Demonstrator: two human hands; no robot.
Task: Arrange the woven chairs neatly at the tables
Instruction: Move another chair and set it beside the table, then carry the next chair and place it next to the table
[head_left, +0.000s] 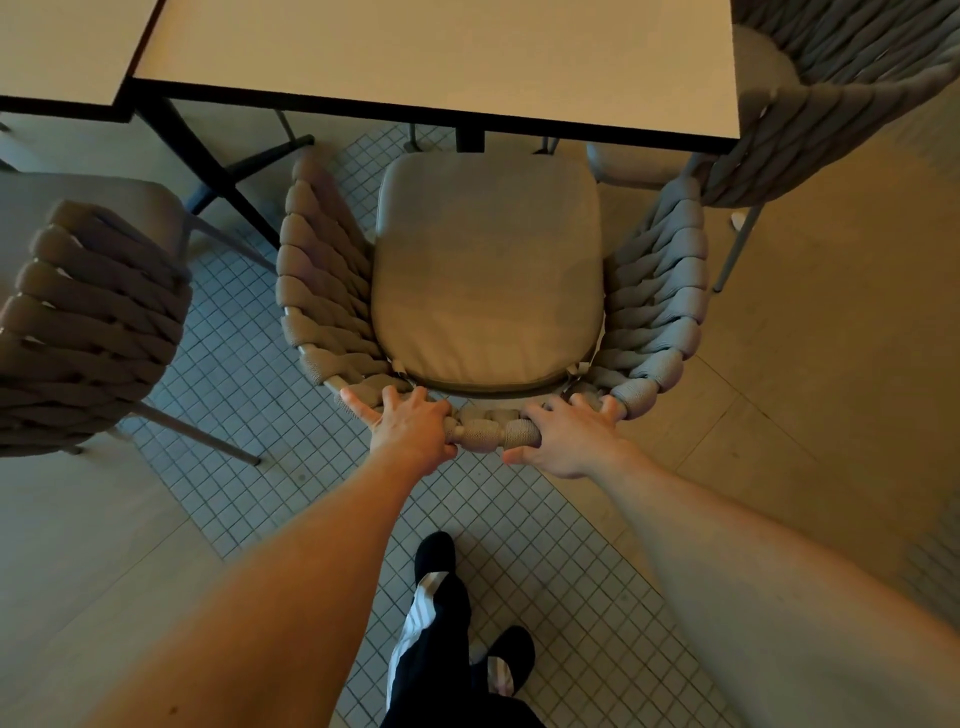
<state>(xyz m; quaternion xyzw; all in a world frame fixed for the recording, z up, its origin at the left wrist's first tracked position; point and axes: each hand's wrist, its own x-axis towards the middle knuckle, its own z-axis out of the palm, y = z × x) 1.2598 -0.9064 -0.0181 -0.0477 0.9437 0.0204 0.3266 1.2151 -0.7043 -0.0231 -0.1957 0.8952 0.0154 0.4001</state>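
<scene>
Table (441, 57) edge lies beyond the grip, the woven chair (488, 291) nosed just under it. Left hand (410, 428) and right hand (566, 441) curl over the chair's braided back rim, side by side.

The picture is dim and has a warm, yellow-brown tint. The pale flat table top (431, 57) at the top of the frame is the brightest part. Under it the small-tiled grey floor (234, 332) lies in soft shadow. No hard glare shows anywhere. The wide lens bends things near the edges, so the bare arms at the bottom look very big and stretched. The corners look soft and a little smeared, while the middle is sharper.
</scene>
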